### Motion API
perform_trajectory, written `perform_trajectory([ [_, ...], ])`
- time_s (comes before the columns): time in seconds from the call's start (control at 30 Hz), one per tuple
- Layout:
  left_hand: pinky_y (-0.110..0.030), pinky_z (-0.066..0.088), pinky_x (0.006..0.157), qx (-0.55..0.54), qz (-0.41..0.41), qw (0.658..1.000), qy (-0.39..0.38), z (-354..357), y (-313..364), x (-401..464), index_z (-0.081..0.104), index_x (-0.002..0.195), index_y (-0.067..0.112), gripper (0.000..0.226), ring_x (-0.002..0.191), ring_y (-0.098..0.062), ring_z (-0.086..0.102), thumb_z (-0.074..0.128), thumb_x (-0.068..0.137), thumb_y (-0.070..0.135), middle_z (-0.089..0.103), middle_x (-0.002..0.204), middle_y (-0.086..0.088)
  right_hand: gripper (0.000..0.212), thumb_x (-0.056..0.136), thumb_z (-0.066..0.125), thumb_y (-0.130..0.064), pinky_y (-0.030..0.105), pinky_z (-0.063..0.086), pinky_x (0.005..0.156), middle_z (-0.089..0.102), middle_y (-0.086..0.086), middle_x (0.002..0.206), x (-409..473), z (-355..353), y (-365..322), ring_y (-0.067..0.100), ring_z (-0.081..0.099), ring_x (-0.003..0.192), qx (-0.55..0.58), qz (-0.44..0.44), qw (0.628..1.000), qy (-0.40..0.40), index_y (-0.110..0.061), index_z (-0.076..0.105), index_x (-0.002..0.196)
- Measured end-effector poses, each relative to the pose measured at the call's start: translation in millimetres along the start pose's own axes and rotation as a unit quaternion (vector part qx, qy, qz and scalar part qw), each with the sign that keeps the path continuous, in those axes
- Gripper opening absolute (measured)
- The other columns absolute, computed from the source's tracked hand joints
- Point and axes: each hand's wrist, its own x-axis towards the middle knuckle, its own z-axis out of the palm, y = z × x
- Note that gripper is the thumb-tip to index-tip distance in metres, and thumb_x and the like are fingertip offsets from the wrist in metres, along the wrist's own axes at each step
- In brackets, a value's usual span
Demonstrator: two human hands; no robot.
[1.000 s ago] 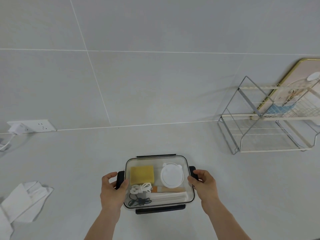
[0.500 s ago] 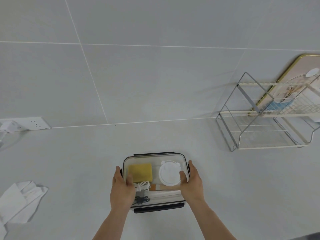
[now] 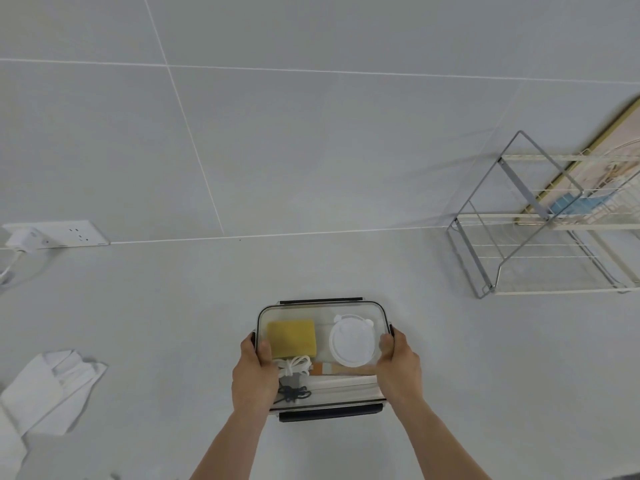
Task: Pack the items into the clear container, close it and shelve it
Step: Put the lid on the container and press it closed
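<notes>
A pale grey table [image 3: 173, 341] fills the lower view and meets a tiled grey wall [image 3: 311, 133] behind it. At the far right of the table stands a two-tier wire rack with cream rails [image 3: 540, 244], well apart from everything else; a gold-framed picture [image 3: 609, 140] leans behind it. At the left edge lies a crumpled white cloth [image 3: 52, 386], and a white wall socket strip [image 3: 69, 233] sits where wall meets table.

Near the front centre rests the clear rectangular container with dark latches [image 3: 322, 310], its transparent lid on. The left hand [image 3: 254, 372] grips its left end, thumb pressed on the lid; the right hand [image 3: 398, 365] clasps the right end likewise.

Inside, a yellow square sponge [image 3: 292, 337] lies at the back left, a round white lid-like disc [image 3: 351, 344] beside it on the right. Nearer the front lie a coiled white cord [image 3: 294, 363], a wooden-handled tool [image 3: 341, 369] and a tangled dark cord [image 3: 294, 393].
</notes>
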Motion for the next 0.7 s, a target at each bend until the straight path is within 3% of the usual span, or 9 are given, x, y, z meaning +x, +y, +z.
perform_trajectory([
  [0.07,-0.039,0.044,0.079,0.0,0.0,1.0,-0.013,-2,1,1,0.041,0.14,0.015,0.045,0.101,-0.036,0.059,0.033,0.102,0.039,0.065,0.115,-0.016,0.037,0.107,0.033,-0.029,0.046,0.051,0.088,0.065,0.002,0.093,0,-1,0,0.033,0.061,0.096,0.011,0.0,1.0,-0.011,-0.013,0.053,0.133],
  [0.1,-0.04,0.045,0.081,0.003,0.004,1.0,-0.024,-3,1,2,0.039,0.141,0.014,0.045,0.102,-0.036,0.058,0.033,0.103,0.038,0.064,0.116,-0.015,0.039,0.107,0.034,-0.029,0.047,0.05,0.095,0.067,0.007,0.109,-1,0,1,0.035,0.06,0.108,0.003,-0.011,1.0,-0.016,-0.013,0.049,0.14],
  [0.17,-0.044,0.044,0.093,0.032,0.027,0.998,-0.038,-7,1,4,0.032,0.146,0.014,0.048,0.117,-0.035,0.053,0.035,0.102,0.034,0.056,0.133,-0.013,0.053,0.106,0.039,-0.032,0.047,0.036,0.117,0.048,0.015,0.152,-5,1,5,0.034,0.04,0.143,-0.067,-0.078,0.995,0.0,-0.01,0.033,0.154],
  [0.2,-0.046,0.04,0.101,0.061,0.051,0.996,-0.027,-9,2,5,0.027,0.149,0.015,0.052,0.128,-0.034,0.045,0.038,0.102,0.032,0.047,0.145,-0.013,0.062,0.105,0.043,-0.037,0.045,0.028,0.123,0.033,0.014,0.163,-11,1,5,0.03,0.027,0.152,-0.113,-0.143,0.983,0.024,-0.009,0.026,0.157],
  [0.27,-0.049,0.034,0.11,0.116,0.121,0.986,0.019,-15,7,6,0.023,0.151,0.019,0.058,0.139,-0.032,0.033,0.045,0.099,0.029,0.035,0.155,-0.011,0.078,0.099,0.049,-0.054,0.044,0.02,0.126,0.024,0.01,0.167,-22,2,5,0.026,0.017,0.156,-0.171,-0.307,0.935,0.038,-0.009,0.024,0.158],
  [0.37,-0.046,0.026,0.116,0.184,0.224,0.957,0.016,-14,25,15,0.023,0.151,0.029,0.06,0.144,-0.026,0.025,0.047,0.097,0.036,0.029,0.159,-0.004,0.101,0.086,0.05,-0.078,0.048,0.015,0.126,0.015,0.002,0.17,-37,9,7,0.023,0.009,0.157,-0.219,-0.446,0.866,-0.055,-0.019,0.017,0.161],
  [0.43,-0.044,0.022,0.118,0.22,0.269,0.938,-0.02,-8,39,24,0.021,0.15,0.034,0.057,0.146,-0.024,0.02,0.041,0.098,0.043,0.027,0.16,0.0,0.11,0.077,0.047,-0.089,0.053,0.019,0.124,0.011,-0.001,0.171,-39,12,7,0.023,0.006,0.158,-0.264,-0.466,0.839,-0.095,-0.024,0.016,0.161],
  [0.57,-0.04,0.016,0.12,0.293,0.331,0.893,-0.082,9,59,44,0.019,0.151,0.034,0.054,0.147,-0.021,0.017,0.034,0.1,0.046,0.026,0.16,0.004,0.12,0.068,0.039,-0.099,0.055,0.018,0.123,0.004,0.0,0.171,-37,11,5,0.025,-0.001,0.158,-0.333,-0.442,0.822,-0.134,-0.027,0.015,0.161],
  [0.7,-0.041,0.02,0.117,0.359,0.356,0.856,-0.105,24,62,52,0.024,0.149,0.034,0.05,0.139,-0.021,0.031,0.026,0.1,0.046,0.041,0.151,0.007,0.118,0.07,0.035,-0.098,0.053,0.013,0.121,0.001,0.001,0.172,-37,14,4,0.026,-0.002,0.158,-0.368,-0.427,0.814,-0.137,-0.027,0.011,0.161],
])
